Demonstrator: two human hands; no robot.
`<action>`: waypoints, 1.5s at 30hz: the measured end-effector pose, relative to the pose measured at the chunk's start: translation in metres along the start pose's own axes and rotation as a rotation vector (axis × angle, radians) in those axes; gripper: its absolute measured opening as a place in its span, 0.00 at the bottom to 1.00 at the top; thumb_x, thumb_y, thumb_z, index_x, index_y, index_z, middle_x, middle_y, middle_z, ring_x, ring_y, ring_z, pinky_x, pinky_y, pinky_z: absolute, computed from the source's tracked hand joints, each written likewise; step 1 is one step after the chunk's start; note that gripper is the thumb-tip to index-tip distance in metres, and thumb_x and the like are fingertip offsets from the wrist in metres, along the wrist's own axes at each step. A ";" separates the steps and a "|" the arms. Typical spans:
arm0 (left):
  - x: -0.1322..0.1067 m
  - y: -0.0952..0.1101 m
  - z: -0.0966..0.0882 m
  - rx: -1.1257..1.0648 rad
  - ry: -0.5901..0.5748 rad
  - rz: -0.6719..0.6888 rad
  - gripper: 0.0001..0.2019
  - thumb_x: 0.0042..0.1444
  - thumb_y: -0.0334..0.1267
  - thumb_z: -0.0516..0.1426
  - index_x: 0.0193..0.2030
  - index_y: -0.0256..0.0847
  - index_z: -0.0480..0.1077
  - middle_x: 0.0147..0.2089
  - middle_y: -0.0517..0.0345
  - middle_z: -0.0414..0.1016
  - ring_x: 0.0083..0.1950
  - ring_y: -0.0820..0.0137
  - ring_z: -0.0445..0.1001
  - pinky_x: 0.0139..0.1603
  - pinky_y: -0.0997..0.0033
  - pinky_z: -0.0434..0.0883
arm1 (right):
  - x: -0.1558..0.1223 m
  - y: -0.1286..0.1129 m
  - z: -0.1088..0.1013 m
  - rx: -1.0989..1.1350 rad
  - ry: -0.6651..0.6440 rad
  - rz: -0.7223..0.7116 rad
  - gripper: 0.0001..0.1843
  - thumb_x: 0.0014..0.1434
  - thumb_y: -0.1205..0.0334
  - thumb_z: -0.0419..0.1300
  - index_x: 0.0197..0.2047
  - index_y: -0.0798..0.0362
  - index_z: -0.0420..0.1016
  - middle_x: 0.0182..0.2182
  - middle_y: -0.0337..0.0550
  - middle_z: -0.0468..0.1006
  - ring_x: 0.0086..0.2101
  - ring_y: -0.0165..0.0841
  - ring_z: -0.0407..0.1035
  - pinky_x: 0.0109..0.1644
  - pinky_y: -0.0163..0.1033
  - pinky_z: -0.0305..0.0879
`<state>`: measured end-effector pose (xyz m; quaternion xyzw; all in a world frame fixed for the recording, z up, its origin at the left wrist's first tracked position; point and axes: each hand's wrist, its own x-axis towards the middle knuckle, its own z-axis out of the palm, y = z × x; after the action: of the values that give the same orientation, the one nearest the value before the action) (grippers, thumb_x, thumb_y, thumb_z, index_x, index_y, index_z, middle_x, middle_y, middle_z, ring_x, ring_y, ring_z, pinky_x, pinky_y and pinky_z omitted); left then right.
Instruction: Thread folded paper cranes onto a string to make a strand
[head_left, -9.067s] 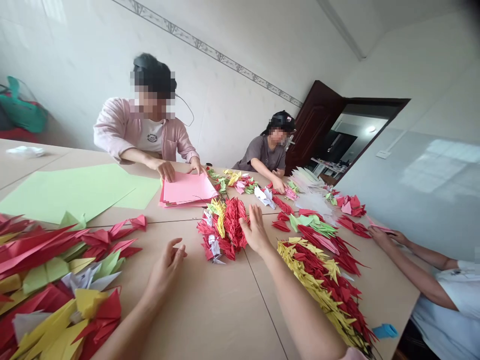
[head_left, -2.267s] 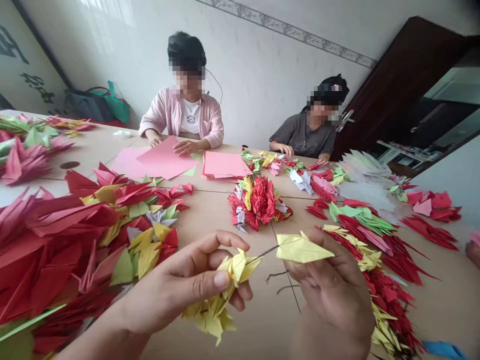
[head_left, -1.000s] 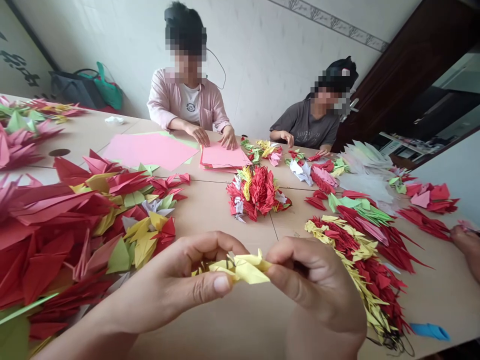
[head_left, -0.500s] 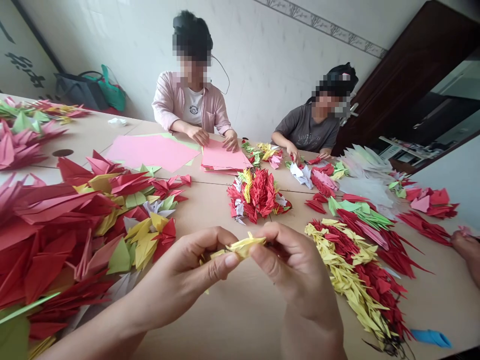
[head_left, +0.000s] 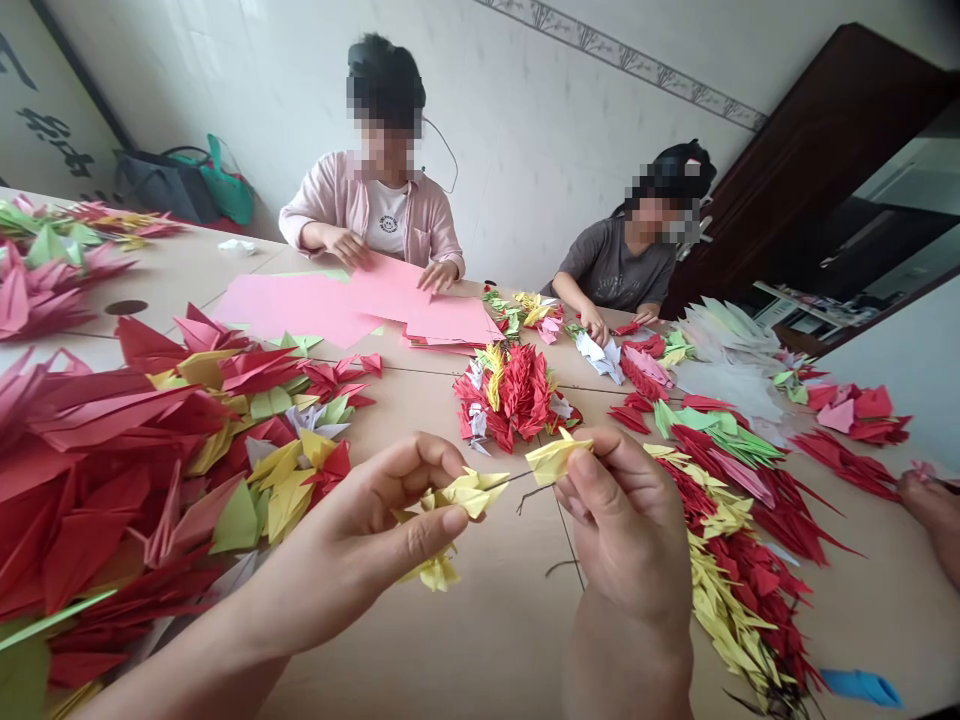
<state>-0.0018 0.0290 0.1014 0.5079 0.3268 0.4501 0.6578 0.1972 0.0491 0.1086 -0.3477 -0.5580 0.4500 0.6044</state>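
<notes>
Several yellow folded-paper cranes (head_left: 472,492) are pinched between the thumb and fingers of my left hand (head_left: 390,510), and some of them hang below it. A single yellow paper crane (head_left: 553,457) is gripped by my right hand (head_left: 622,530), thumb in front. A dark string (head_left: 530,494) shows between the hands, with a loose end lower down. Just beyond them lies a cluster of red, yellow and white folded cranes (head_left: 517,390). Both hands are above the table (head_left: 480,630), and the undersides of the fingers are partly hidden.
A large heap of folded paper (head_left: 150,430) covers the left side. Yellow and red strung cranes (head_left: 727,570) lie at right, near a blue tube (head_left: 861,686). Across the table, one person handles pink sheets (head_left: 390,288); another person (head_left: 619,255) sits by folded pieces. Another hand (head_left: 930,505) shows at the right edge.
My hands have moved apart, and the right one now holds a yellow crane away from the left bunch, with string showing between. The person opposite has lifted a pink sheet leftward.
</notes>
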 end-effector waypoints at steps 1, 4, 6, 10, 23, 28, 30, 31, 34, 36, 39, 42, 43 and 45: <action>0.000 0.000 0.000 0.025 0.013 0.007 0.05 0.61 0.39 0.59 0.43 0.45 0.68 0.37 0.61 0.67 0.35 0.74 0.68 0.34 0.77 0.69 | -0.001 0.000 0.001 -0.008 0.009 -0.005 0.11 0.62 0.55 0.62 0.31 0.51 0.73 0.19 0.32 0.59 0.21 0.24 0.50 0.23 0.30 0.50; 0.000 -0.001 -0.001 0.091 0.040 0.035 0.04 0.62 0.39 0.58 0.43 0.45 0.69 0.38 0.61 0.67 0.36 0.74 0.67 0.35 0.77 0.68 | -0.006 -0.001 0.004 -0.033 0.011 -0.028 0.11 0.63 0.54 0.62 0.32 0.50 0.74 0.19 0.33 0.60 0.20 0.25 0.51 0.22 0.30 0.51; 0.000 -0.001 0.000 0.121 0.051 0.062 0.04 0.62 0.38 0.58 0.42 0.45 0.69 0.39 0.60 0.68 0.37 0.74 0.67 0.36 0.77 0.68 | -0.009 -0.004 0.008 -0.062 0.027 -0.067 0.10 0.62 0.55 0.62 0.32 0.50 0.74 0.19 0.33 0.63 0.20 0.25 0.53 0.22 0.30 0.52; -0.002 -0.001 0.001 0.153 0.070 0.074 0.04 0.62 0.38 0.59 0.41 0.43 0.70 0.38 0.59 0.69 0.37 0.74 0.67 0.37 0.77 0.68 | -0.012 -0.011 0.014 -0.219 0.065 -0.099 0.10 0.61 0.56 0.63 0.30 0.51 0.73 0.20 0.33 0.64 0.21 0.26 0.54 0.24 0.32 0.53; -0.004 0.000 0.004 0.123 0.055 0.049 0.05 0.62 0.40 0.58 0.42 0.45 0.68 0.39 0.59 0.70 0.33 0.74 0.65 0.32 0.78 0.67 | -0.012 -0.014 0.013 -0.444 -0.183 -0.152 0.06 0.64 0.62 0.59 0.34 0.50 0.70 0.21 0.31 0.62 0.21 0.24 0.55 0.23 0.29 0.53; -0.004 0.003 0.004 0.191 0.048 0.070 0.05 0.61 0.39 0.59 0.42 0.43 0.71 0.38 0.58 0.72 0.34 0.74 0.67 0.33 0.78 0.67 | -0.011 -0.015 0.012 -0.470 -0.249 -0.117 0.07 0.64 0.61 0.59 0.33 0.52 0.71 0.22 0.33 0.64 0.22 0.25 0.57 0.24 0.30 0.55; -0.003 0.004 0.004 0.231 0.035 0.074 0.04 0.62 0.39 0.58 0.42 0.43 0.71 0.37 0.58 0.71 0.35 0.73 0.67 0.33 0.78 0.66 | -0.010 -0.015 0.012 -0.482 -0.268 -0.089 0.08 0.64 0.59 0.60 0.33 0.52 0.71 0.22 0.33 0.64 0.23 0.25 0.58 0.25 0.31 0.56; -0.003 0.004 0.003 0.248 0.031 0.077 0.04 0.62 0.39 0.58 0.42 0.43 0.72 0.37 0.59 0.71 0.36 0.73 0.67 0.33 0.79 0.66 | -0.010 -0.014 0.012 -0.481 -0.263 -0.075 0.08 0.63 0.58 0.60 0.33 0.52 0.71 0.22 0.33 0.64 0.23 0.26 0.58 0.25 0.31 0.56; -0.003 0.004 0.003 0.259 0.016 0.082 0.04 0.62 0.39 0.58 0.42 0.44 0.72 0.37 0.60 0.71 0.36 0.74 0.67 0.33 0.80 0.66 | -0.011 -0.014 0.012 -0.447 -0.247 -0.038 0.09 0.63 0.57 0.61 0.33 0.51 0.70 0.21 0.33 0.64 0.22 0.25 0.57 0.24 0.30 0.56; -0.004 0.003 0.004 0.244 0.008 0.082 0.04 0.62 0.39 0.58 0.41 0.44 0.71 0.37 0.60 0.71 0.35 0.75 0.66 0.33 0.80 0.67 | -0.011 -0.013 0.012 -0.421 -0.253 -0.020 0.09 0.62 0.57 0.61 0.33 0.51 0.69 0.21 0.32 0.63 0.21 0.25 0.57 0.23 0.30 0.55; -0.005 0.002 0.004 0.223 0.008 0.090 0.03 0.62 0.39 0.58 0.40 0.44 0.71 0.36 0.61 0.71 0.34 0.75 0.66 0.33 0.80 0.67 | -0.012 -0.012 0.012 -0.379 -0.274 0.014 0.08 0.62 0.58 0.62 0.33 0.51 0.69 0.22 0.32 0.64 0.22 0.24 0.57 0.24 0.29 0.56; -0.005 0.003 0.005 0.210 0.030 0.120 0.02 0.63 0.38 0.58 0.39 0.45 0.70 0.35 0.63 0.71 0.33 0.76 0.65 0.32 0.81 0.66 | -0.012 -0.010 0.011 -0.303 -0.279 0.065 0.08 0.61 0.55 0.63 0.41 0.48 0.71 0.23 0.31 0.63 0.23 0.24 0.57 0.25 0.29 0.56; -0.005 0.003 0.005 0.205 0.036 0.127 0.02 0.63 0.38 0.58 0.39 0.45 0.70 0.35 0.63 0.71 0.33 0.76 0.65 0.32 0.81 0.66 | -0.011 -0.009 0.011 -0.279 -0.280 0.088 0.12 0.60 0.53 0.64 0.45 0.47 0.71 0.24 0.31 0.61 0.23 0.25 0.56 0.25 0.29 0.56; -0.004 0.004 0.006 0.185 0.030 0.134 0.01 0.62 0.37 0.58 0.38 0.45 0.71 0.35 0.63 0.71 0.33 0.77 0.65 0.32 0.82 0.65 | -0.011 -0.008 0.011 -0.265 -0.302 0.132 0.18 0.58 0.51 0.66 0.49 0.46 0.70 0.24 0.30 0.59 0.24 0.25 0.55 0.26 0.29 0.55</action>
<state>0.0005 0.0231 0.1066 0.5803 0.3423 0.4684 0.5716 0.1876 0.0350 0.1136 -0.3889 -0.6724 0.4582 0.4320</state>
